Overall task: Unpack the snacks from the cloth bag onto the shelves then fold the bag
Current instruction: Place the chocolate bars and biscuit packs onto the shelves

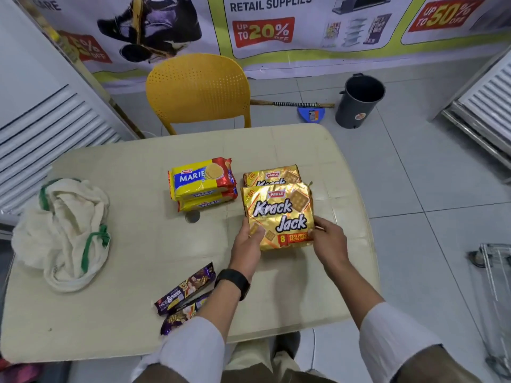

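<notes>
Head view: left hand [250,235] and right hand [329,239] pinch the gold foil Krack Jack pack [279,215] by its near corners, probably to lift it shelfward; slumped white cloth bag [63,230] lies on the bench [124,322].
</notes>
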